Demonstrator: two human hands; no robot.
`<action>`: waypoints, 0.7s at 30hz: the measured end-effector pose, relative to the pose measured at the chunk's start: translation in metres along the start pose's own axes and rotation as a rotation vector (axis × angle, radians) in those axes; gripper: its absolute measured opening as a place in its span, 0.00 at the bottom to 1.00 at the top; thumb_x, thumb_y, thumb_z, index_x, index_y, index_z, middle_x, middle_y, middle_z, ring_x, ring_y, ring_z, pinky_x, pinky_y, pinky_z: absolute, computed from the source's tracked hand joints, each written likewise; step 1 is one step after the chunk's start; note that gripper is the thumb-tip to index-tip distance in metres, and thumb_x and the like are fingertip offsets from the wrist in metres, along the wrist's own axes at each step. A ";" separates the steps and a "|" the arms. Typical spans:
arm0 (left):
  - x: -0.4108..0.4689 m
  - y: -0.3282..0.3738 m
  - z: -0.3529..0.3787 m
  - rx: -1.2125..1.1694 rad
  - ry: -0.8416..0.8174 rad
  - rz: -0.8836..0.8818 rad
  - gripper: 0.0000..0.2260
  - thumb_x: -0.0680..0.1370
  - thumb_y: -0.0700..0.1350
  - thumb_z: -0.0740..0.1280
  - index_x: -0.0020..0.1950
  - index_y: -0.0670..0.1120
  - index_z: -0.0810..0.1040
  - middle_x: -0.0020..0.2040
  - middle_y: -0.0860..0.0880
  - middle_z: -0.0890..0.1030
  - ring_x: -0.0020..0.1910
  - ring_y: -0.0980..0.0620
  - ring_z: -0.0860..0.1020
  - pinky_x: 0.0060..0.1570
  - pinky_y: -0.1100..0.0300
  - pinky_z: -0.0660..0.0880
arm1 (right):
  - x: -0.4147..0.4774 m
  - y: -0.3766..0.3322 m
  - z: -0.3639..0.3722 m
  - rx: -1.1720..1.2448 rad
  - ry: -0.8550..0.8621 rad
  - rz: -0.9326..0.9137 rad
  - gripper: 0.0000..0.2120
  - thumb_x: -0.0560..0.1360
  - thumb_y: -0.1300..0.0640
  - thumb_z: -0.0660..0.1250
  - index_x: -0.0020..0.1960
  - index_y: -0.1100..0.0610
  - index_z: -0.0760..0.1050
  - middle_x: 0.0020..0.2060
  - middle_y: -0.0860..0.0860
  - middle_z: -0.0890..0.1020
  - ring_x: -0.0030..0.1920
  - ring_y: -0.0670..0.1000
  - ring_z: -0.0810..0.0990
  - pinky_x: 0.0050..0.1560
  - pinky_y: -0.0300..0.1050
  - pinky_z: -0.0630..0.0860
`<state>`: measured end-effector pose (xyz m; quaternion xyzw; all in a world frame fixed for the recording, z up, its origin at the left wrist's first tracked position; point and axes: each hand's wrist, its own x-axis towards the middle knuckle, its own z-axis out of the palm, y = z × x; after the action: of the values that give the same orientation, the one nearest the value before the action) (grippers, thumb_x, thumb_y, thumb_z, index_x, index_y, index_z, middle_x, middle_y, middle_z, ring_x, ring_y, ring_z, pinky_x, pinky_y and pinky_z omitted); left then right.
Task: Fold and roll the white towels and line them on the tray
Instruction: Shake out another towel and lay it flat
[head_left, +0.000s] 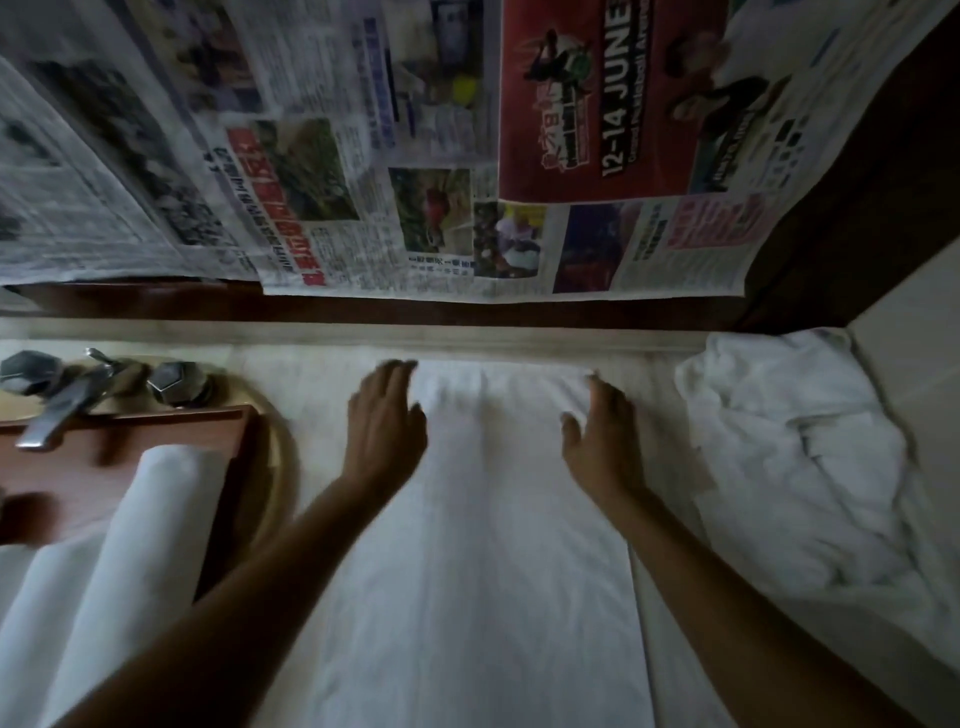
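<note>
A white towel (478, 545) is laid flat on the pale counter (311, 374). Its long axis runs from the near edge of the view straight away toward the back wall, and its far short edge lies close to the counter's rear ledge. A lengthwise edge is seen along its right side.

The left hand (384, 426) is placed palm down on the towel's far left corner, fingers extended and together, nothing gripped. The right hand (605, 441) is placed palm down near the far right edge, fingers straight and thumb spread, nothing gripped. Both hands are slightly blurred.

A brown wooden tray (156, 431) is set to the left, over a round basin (283, 457). One rolled white towel (161, 509) is noted in the tray, its axis running roughly near to far and leaning right. A second roll (57, 603) lies just beside it on the left, in parallel. A metal tap (57, 410) with two faceted handles stands behind the tray.

A crumpled heap of white towels (795, 441) is recorded in the right rear corner of the counter. Newspaper sheets (363, 156) are hung across the wall above.
</note>
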<state>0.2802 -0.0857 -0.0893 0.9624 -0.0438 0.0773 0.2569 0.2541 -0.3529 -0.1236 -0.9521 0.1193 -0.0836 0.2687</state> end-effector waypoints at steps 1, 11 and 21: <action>-0.014 0.004 0.019 0.012 -0.066 0.024 0.26 0.79 0.40 0.67 0.77 0.44 0.68 0.76 0.42 0.69 0.75 0.41 0.67 0.73 0.43 0.66 | -0.014 -0.002 0.016 -0.048 -0.003 -0.107 0.28 0.79 0.53 0.68 0.76 0.59 0.66 0.71 0.61 0.72 0.71 0.63 0.70 0.71 0.60 0.70; 0.003 -0.053 0.064 0.229 -0.232 0.039 0.30 0.84 0.64 0.45 0.84 0.53 0.48 0.84 0.51 0.45 0.83 0.52 0.43 0.81 0.47 0.44 | 0.025 0.035 0.046 -0.296 -0.120 -0.272 0.29 0.84 0.39 0.50 0.80 0.52 0.64 0.81 0.55 0.61 0.81 0.58 0.57 0.78 0.64 0.53; 0.035 -0.076 0.056 0.257 -0.230 -0.034 0.32 0.84 0.62 0.43 0.84 0.48 0.47 0.84 0.48 0.45 0.83 0.51 0.42 0.79 0.45 0.38 | 0.070 0.034 0.047 -0.338 -0.208 -0.153 0.31 0.83 0.38 0.40 0.83 0.49 0.50 0.83 0.51 0.50 0.83 0.54 0.44 0.80 0.64 0.46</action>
<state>0.3316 -0.0501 -0.1682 0.9904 -0.0463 -0.0328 0.1264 0.3251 -0.3767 -0.1749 -0.9934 0.0307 0.0164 0.1092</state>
